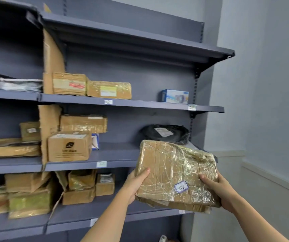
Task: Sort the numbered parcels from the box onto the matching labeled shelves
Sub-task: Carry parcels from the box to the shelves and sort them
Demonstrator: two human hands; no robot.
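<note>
Taped cardboard parcel [175, 172] marked 02, held by left hand [135, 184], right hand [217, 191]

parcel [177, 173] between hands | before shelves [131, 103]

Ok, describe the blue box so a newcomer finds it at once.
Start at the grey shelving unit. On the shelf under the bare top one, go to the right end. The blue box stands alone there, the only printed blue carton among brown taped parcels.

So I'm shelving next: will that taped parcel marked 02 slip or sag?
The parcel probably holds its shape: it lies flat between the left hand and right hand. Its glossy tape wrap may be slippery. Crumpled corners suggest soft cardboard.
</note>
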